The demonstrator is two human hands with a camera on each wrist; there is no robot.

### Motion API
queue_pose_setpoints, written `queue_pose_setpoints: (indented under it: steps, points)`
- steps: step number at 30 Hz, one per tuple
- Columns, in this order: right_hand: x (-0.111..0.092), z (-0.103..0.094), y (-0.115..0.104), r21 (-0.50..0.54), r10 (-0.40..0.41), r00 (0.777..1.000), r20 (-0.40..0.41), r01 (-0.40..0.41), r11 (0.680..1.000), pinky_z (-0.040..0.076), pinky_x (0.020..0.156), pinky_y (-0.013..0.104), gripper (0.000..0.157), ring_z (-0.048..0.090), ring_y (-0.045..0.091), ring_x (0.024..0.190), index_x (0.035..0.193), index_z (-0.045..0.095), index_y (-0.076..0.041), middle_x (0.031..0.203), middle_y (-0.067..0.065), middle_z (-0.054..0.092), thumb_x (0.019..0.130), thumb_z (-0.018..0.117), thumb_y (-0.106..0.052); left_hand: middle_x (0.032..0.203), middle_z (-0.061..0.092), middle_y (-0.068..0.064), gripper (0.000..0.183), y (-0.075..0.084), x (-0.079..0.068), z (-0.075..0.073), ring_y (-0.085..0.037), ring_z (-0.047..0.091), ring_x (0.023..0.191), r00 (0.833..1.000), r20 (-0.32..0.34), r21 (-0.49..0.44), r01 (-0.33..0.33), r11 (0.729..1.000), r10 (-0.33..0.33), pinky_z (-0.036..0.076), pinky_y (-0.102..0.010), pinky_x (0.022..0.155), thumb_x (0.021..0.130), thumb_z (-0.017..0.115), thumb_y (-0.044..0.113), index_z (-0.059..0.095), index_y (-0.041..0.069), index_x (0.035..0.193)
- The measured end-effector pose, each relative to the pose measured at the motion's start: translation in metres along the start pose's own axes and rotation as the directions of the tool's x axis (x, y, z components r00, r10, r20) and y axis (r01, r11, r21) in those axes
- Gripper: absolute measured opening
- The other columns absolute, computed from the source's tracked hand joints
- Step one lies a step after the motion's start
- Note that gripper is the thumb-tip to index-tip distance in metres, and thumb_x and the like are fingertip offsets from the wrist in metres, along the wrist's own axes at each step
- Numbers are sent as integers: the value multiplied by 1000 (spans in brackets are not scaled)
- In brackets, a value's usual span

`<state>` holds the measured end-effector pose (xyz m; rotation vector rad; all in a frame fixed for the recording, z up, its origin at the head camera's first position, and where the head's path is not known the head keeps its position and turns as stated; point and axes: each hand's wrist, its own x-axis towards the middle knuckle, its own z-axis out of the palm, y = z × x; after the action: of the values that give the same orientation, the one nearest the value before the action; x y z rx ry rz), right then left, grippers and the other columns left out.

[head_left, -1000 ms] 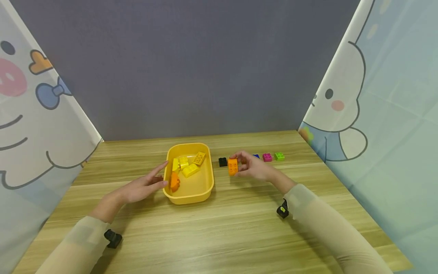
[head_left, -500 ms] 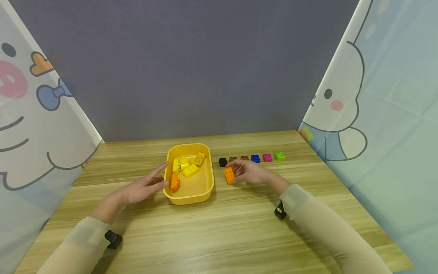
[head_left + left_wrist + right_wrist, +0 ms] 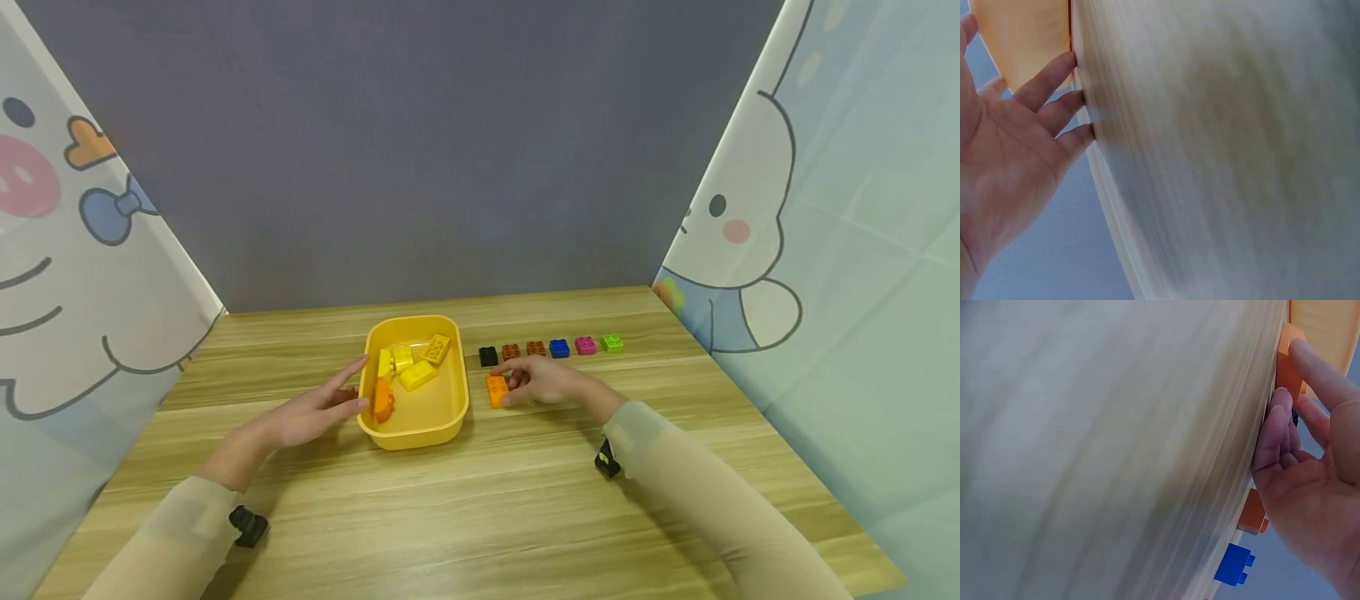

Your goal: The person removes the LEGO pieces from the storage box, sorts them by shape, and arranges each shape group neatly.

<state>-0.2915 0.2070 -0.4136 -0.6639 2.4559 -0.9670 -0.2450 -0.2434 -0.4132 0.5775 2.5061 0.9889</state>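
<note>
Fingers of right hand (image 3: 546, 381) pinch orange building brick (image 3: 496, 392) on tabletop (image 3: 480, 508) | black brick (image 3: 488, 357) just beyond those fingertips | left hand (image 3: 311, 415): fingers outstretched, tips at yellow tray (image 3: 416, 438), which lies between both hands' fingers, yellow bricks (image 3: 418, 374) inside

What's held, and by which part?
Right hand pinches the orange brick outside the tray, thumb at its near end, finger at its far end; left hand grips nothing.
</note>
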Motion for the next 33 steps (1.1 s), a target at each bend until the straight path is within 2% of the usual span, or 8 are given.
queue_pose_setpoints:
  steps: [2,16,33]
  points:
    - [1,0,-1,-4,13,1000,3,-13,1000,49,76,27,59,58,16,92,155,64,-20,111,2,69,100,85,-28,166,45,-37,84,0,0,0,-57,48,152,1000,-1,-3,1,1000,-1,48,-71,116,115,53,53,2,33,178]
    - [3,0,0,-8,19,1000,-2,-19,1000,48,78,30,60,56,18,91,155,64,-19,111,4,68,100,85,-30,166,45,-37,84,-1,0,0,-57,48,152,1000,-6,6,2,1000,-2,50,-70,115,114,54,53,2,34,178]
    - [4,0,3,-15,4,1000,2,-4,1000,50,78,28,62,58,17,92,156,62,-16,111,5,69,100,84,-31,168,41,-37,84,0,0,0,-58,44,154,1000,-2,3,-4,1000,4,46,-72,118,115,52,53,0,34,178]
